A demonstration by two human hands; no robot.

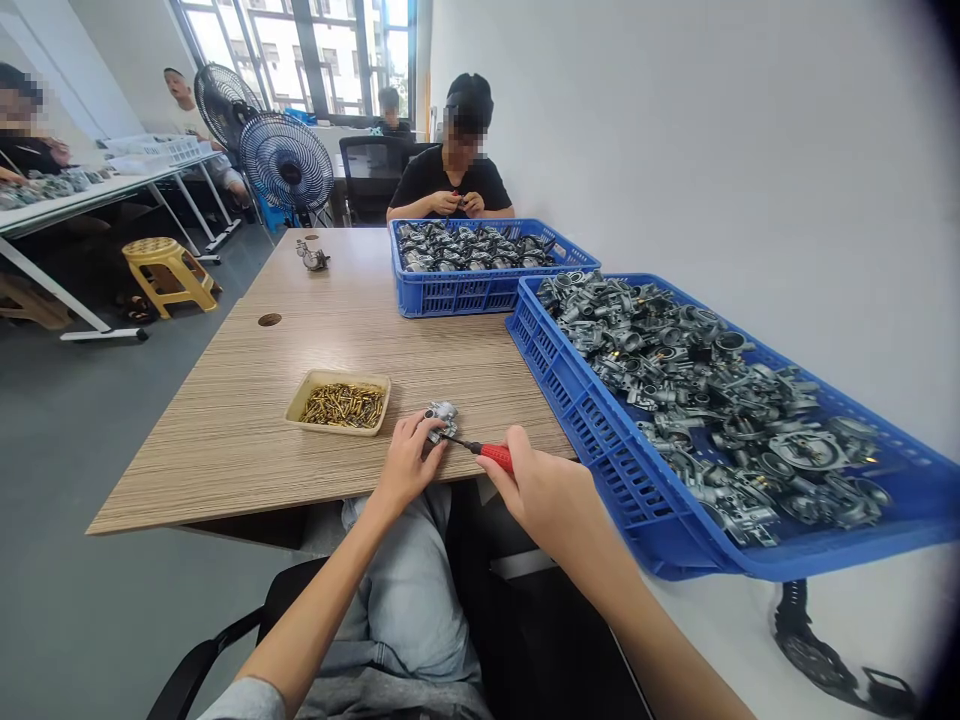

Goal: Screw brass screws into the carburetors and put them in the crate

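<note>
My left hand [409, 462] is closed around a small grey metal carburetor body [442, 412] near the front edge of the wooden table. In my right hand [544, 480] is a screwdriver [495, 457] with a red handle. Its dark shaft points left, and the tip meets the carburetor close to my left fingertips; the exact contact spot is too small to make out. Just left of my left hand stands a cream tray [296, 412] filled with small brass jets [341, 405].
A blue crate [600, 450] heaped with carburetors [675, 370] stands at my right. Behind it sits another blue crate [450, 297] of carburetors. One lone carburetor [313, 258] lies farther back. A co-worker [457, 165] sits opposite. Fans [289, 165] and a yellow stool [169, 270] are at left.
</note>
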